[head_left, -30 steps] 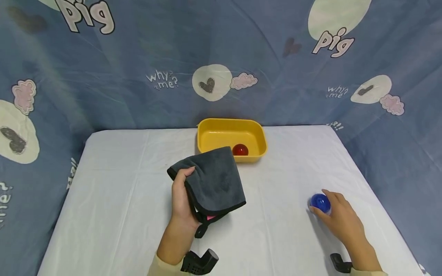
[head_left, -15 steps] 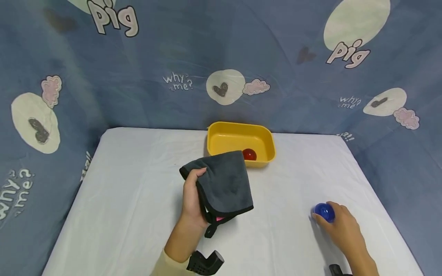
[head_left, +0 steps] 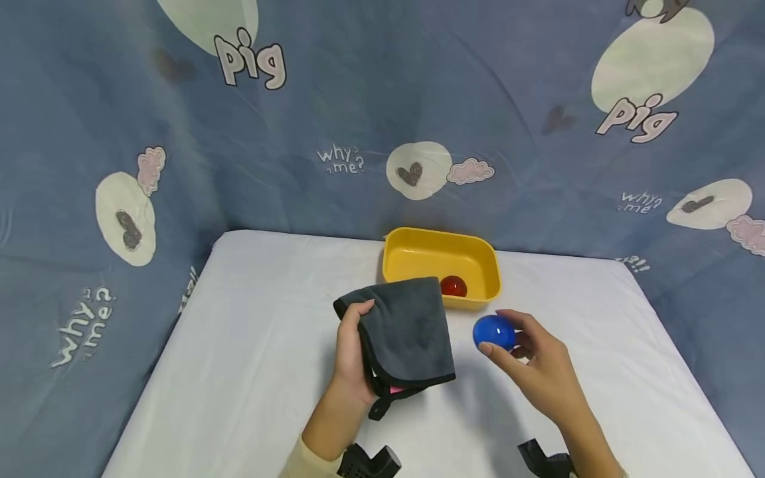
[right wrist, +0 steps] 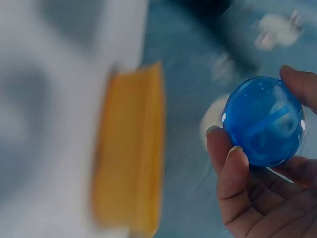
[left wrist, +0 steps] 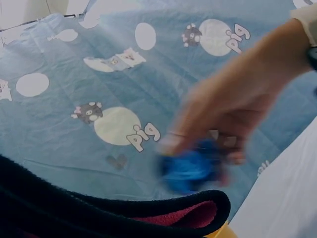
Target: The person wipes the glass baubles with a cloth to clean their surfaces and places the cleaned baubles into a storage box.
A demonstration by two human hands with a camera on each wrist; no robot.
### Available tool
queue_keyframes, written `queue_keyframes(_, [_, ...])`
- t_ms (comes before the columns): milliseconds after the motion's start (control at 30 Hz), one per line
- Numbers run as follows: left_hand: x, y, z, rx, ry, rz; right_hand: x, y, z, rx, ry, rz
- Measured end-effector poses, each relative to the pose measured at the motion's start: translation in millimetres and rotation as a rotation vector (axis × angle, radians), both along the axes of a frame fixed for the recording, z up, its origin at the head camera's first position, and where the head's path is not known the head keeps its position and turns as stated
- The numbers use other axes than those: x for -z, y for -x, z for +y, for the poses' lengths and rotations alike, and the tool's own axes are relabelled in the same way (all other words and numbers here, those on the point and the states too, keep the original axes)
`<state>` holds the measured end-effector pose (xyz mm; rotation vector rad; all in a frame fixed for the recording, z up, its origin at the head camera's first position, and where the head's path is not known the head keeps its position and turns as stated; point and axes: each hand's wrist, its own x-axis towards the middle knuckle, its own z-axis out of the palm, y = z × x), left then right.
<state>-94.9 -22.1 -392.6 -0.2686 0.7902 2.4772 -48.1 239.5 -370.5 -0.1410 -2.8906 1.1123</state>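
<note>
The blue ball [head_left: 494, 332] is in the air, over the right half of the table [head_left: 269, 332] and nearer to its far edge, for its shadow lies apart from it. The right hand [head_left: 540, 365] pinches it at the tips of its bent fingers [right wrist: 233, 178], which are opened only as wide as the ball; probably this is because a smooth, round thing needs contact from several sides. The left hand [head_left: 351, 362] has its fingers closed on a folded grey cloth [head_left: 412, 332], above the middle of the table, with the thumb on top and the other fingers hidden under it. I judge that this pinch is for holding the soft layers together, and a little pink shows between them. Behind the cloth, at the middle of the table's far edge, stands a yellow tray [head_left: 418, 262], perhaps there to leave the nearer part for the hands. Its wall likely stops the red ball [head_left: 453, 286] from rolling; this one lies inside, by the near wall. A blue curtain [head_left: 323, 79] hangs beyond the far edge.
</note>
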Motion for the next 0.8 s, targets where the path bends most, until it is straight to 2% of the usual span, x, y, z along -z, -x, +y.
queue_keyframes(133, [-0.8, -1.5, -1, -0.014, 0.038, -0.005, -18.0, 15.3, -34, -0.162, 0.114, 0.136])
queue_keyframes(300, [-2.4, -6.1, -3, -0.015, 0.092, -0.003, -24.2, 31.8, -63, -0.309, 0.116, 0.203])
queue_keyframes(400, [1.4, -9.6, 0, 0.005, 0.098, -0.023, -19.9, 33.6, -71, -0.34, 0.092, 0.214])
queue_keyframes(600, [6.7, -13.2, 3, 0.044, 0.093, -0.038, -11.7, 29.6, -79, -0.338, 0.011, 0.192])
queue_keyframes(800, [3.6, -10.0, 0, 0.059, 0.082, 0.002, -14.8, 38.1, -85, -0.426, -0.135, 0.268])
